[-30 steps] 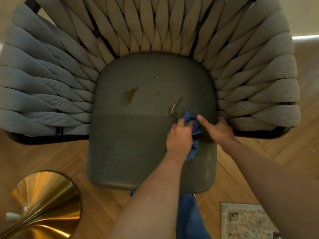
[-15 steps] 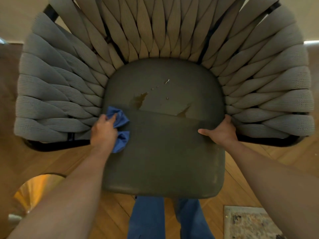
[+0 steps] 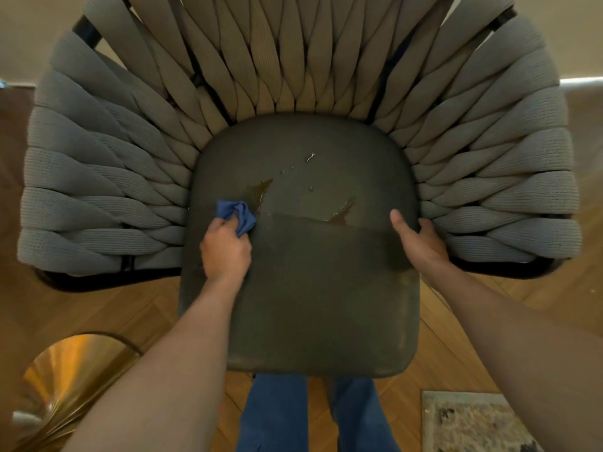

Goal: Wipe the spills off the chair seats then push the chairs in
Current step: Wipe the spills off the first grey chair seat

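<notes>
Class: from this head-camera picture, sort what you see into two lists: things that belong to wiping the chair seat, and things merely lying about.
Part of the job:
blue cloth, gripped by the left hand
brown spills on the chair seat
right hand, resting at the seat's right edge

Just lying about:
gold table base
patterned rug
wooden floor

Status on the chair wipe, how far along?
Done: front of the seat looks wiped. In hand: left hand grips the blue cloth beside the left brown spill; right hand steadies the seat edge. Left: both spills, droplets, pushing in.
</notes>
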`<action>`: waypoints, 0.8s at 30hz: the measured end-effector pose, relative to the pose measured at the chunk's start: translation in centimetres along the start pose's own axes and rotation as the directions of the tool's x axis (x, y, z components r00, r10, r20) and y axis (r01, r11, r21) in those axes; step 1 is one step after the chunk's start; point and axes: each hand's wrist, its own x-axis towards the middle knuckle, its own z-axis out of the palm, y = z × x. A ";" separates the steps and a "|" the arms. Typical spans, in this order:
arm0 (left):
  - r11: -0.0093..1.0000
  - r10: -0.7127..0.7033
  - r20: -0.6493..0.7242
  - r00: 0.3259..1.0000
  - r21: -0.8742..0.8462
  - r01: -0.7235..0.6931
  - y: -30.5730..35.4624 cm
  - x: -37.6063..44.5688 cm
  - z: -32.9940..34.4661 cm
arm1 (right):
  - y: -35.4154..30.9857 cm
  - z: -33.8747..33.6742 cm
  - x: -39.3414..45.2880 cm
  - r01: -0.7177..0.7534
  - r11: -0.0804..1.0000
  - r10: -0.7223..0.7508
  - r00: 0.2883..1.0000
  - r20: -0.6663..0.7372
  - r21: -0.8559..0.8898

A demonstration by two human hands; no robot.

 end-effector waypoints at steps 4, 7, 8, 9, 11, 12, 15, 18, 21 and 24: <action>0.997 0.069 0.063 0.996 -0.047 -0.066 5.3 -2.0 3.3 | -0.3 -0.8 0.6 -0.063 0.991 0.058 0.997 0.050 0.119; 0.986 0.142 0.155 0.978 -0.107 -0.126 9.9 -4.1 6.5 | -0.3 -1.2 1.3 -0.139 0.970 0.121 0.988 0.099 0.198; 0.979 0.182 0.184 0.966 -0.130 -0.159 11.5 -5.0 7.6 | -0.2 -1.3 1.6 -0.155 0.966 0.133 0.985 0.112 0.207; 0.969 0.227 0.211 0.951 -0.145 -0.200 13.3 -5.9 8.8 | -0.1 -1.3 1.8 -0.154 0.964 0.131 0.984 0.119 0.217; 0.945 0.320 0.270 0.908 -0.165 -0.284 16.9 -7.9 10.7 | -0.2 -1.6 1.8 -0.148 0.962 0.116 0.983 0.145 0.229; 0.930 0.361 0.301 0.883 -0.183 -0.318 18.6 -8.8 11.3 | -0.3 -1.7 1.6 -0.138 0.960 0.100 0.982 0.163 0.244; 0.919 0.388 0.370 0.844 -0.230 -0.321 21.7 -10.6 12.0 | 0.0 -1.6 2.2 -0.113 0.945 0.062 0.983 0.172 0.306; 0.919 0.391 0.379 0.839 -0.201 -0.338 21.8 -10.5 12.0 | -0.1 -1.6 2.2 -0.113 0.947 0.065 0.984 0.167 0.300; 0.902 0.429 0.395 0.813 -0.132 -0.412 20.6 -9.6 11.5 | -0.1 -1.3 2.6 -0.086 0.980 0.066 0.992 0.112 0.177; 0.907 0.407 0.373 0.834 -0.054 -0.419 18.4 -8.1 10.5 | -0.1 -0.8 2.7 -0.024 1.000 0.024 1.000 0.002 0.001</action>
